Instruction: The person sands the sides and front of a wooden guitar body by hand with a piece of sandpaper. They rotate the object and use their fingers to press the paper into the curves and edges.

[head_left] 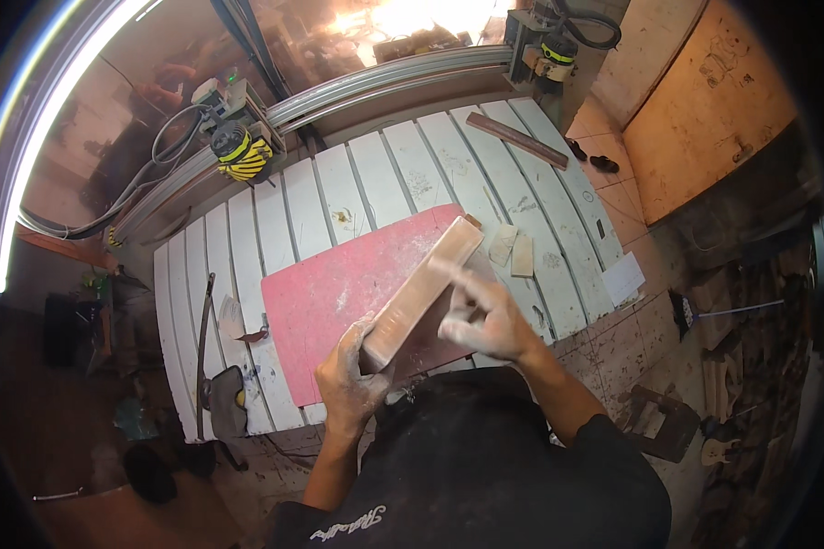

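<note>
A: Principal item and location?

B: Wooden block point(421, 297), one. Long, pale brown, dusty. Lies slantwise over the pink board point(325, 284), near end toward the wearer. Whether it rests on the board or is held just above: cannot tell.

A: Hands?

B: Two, dusted white. Left hand point(346, 377): closed around the block's near end, thumb along one side. Right hand point(490, 320): gripping nothing visible; index finger stretched to the block's upper face, other fingers loosely curled. Fingertip contact: cannot tell.

A: Step in hand, with handling notes?

B: By judgement, one hand steadies while the other attends to the face. Left grip best kept firm and low on the sides, leaving the face open. With only one end held, the far end may swing; full support on the board would help. Finger pressure best light and even, run lengthwise; dust could hide flaws and make the grip slip, so wiping first is advised.

A: Adjacent stock?

B: Two small pale wood pieces point(522, 256), just beside the block's far end. Dark wood strip point(519, 140), well apart, toward the far edge of the white slatted surface point(307, 206).
</note>
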Demonstrator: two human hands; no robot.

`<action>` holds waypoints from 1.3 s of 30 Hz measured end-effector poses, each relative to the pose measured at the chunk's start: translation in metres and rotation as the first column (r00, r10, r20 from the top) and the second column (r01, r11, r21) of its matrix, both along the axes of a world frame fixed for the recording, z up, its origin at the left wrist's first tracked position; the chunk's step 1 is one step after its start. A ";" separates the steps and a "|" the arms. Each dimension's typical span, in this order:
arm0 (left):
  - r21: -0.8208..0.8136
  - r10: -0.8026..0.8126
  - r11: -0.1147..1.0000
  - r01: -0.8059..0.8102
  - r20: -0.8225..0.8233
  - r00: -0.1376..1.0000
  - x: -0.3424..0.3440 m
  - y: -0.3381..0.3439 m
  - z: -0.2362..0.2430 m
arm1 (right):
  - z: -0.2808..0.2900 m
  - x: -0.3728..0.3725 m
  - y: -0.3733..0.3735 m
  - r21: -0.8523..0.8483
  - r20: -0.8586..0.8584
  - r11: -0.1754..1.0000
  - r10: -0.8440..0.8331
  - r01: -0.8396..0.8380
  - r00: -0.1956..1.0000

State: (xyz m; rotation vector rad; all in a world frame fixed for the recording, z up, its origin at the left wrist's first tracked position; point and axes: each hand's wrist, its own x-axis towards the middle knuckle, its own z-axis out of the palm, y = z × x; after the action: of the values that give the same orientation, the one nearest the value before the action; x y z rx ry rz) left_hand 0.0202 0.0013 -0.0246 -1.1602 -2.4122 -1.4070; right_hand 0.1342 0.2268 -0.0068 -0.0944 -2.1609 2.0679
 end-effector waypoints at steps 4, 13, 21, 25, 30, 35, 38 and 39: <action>-0.001 -0.010 1.000 0.010 -0.033 0.999 0.001 0.000 0.002 | -0.025 -0.007 0.004 0.694 -0.229 0.600 -0.339 0.397 0.912; -0.011 -0.011 1.000 0.011 -0.009 1.000 -0.006 -0.003 0.000 | -0.002 0.001 -0.022 -0.335 -0.041 0.894 0.302 -0.298 0.952; -0.032 0.012 0.999 -0.015 -0.076 0.997 -0.009 0.002 0.009 | -0.044 -0.011 -0.032 0.654 -0.092 0.728 -0.193 0.205 0.977; -0.049 0.025 0.998 -0.026 -0.014 1.000 -0.022 -0.004 0.005 | -0.027 -0.011 -0.042 -0.450 -0.013 0.812 0.410 -0.372 0.912; -0.031 0.033 0.999 -0.029 0.118 0.992 -0.052 -0.022 0.008 | -0.019 -0.011 -0.005 -0.464 0.012 0.879 0.128 -0.108 0.992; 0.049 0.052 0.997 -0.053 0.034 0.998 -0.075 -0.043 -0.006 | -0.023 -0.007 0.016 -0.500 0.077 0.848 -0.157 0.175 0.985; 0.076 0.096 0.992 -0.103 0.081 0.992 -0.082 -0.052 -0.012 | -0.024 -0.012 0.014 -0.453 0.172 0.867 -0.145 0.209 0.974; 0.079 0.102 0.991 -0.108 0.077 0.992 -0.085 -0.055 -0.014 | -0.023 -0.014 0.011 -0.451 0.167 0.869 -0.140 0.202 0.976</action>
State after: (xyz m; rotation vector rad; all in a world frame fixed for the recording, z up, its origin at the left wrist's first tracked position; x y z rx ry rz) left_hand -0.0650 -0.0536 -0.0385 -0.9642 -2.3979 -1.5253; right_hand 0.1200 0.2380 -0.0302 -0.4685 -1.5904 2.4808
